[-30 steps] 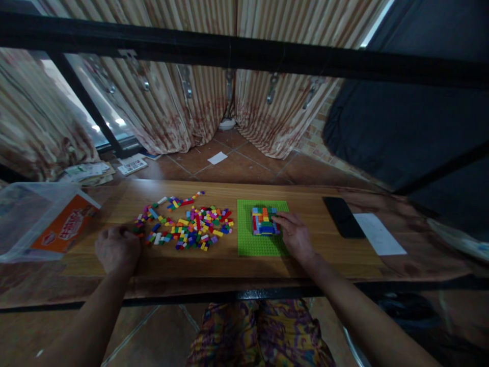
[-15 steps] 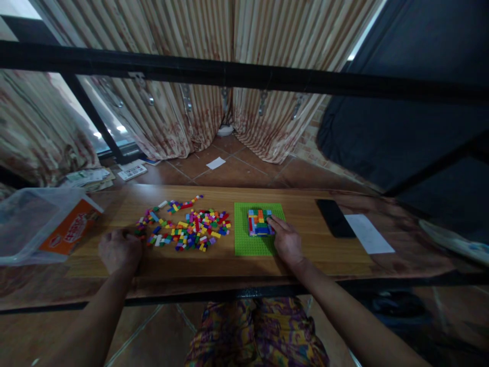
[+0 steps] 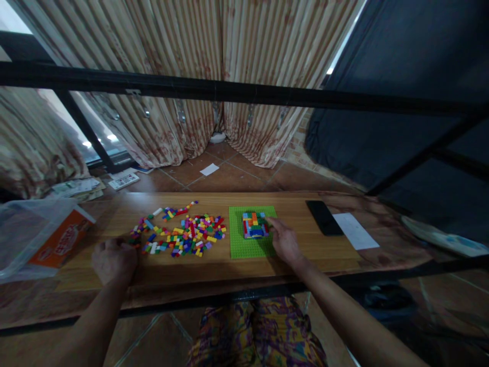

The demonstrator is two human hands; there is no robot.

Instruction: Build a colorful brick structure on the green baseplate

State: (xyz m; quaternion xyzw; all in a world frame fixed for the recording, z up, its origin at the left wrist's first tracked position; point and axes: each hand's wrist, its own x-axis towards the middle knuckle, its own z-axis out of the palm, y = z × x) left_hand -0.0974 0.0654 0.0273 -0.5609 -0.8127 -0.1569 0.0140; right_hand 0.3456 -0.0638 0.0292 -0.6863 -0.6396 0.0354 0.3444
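A low build of toy bricks (image 3: 255, 230), mixed in colour with blue along its front, sits on a green studded baseplate (image 3: 239, 247). At the right side of the build is my right hand (image 3: 287, 243), its fingers drawn together and reaching to the bricks' edge; what lies between the fingertips is too small to tell. My left hand (image 3: 113, 261) rests on the table with curled fingers, at the left end of a spread of loose toy bricks (image 3: 187, 235). Its fingertips are hidden, so I cannot see whether a brick is in them.
A clear plastic box (image 3: 30, 224) with an orange label stands at the left end of the wooden table (image 3: 214, 270). To the right of the baseplate lie a black phone (image 3: 324, 217) and a white sheet of paper (image 3: 355, 230). A dark metal bar (image 3: 183, 85) crosses beyond the table.
The camera view has shifted, moving the scene slightly left and down. My right fingertips have drawn back from the top of the build to its right side. My left hand stays beside the loose bricks.
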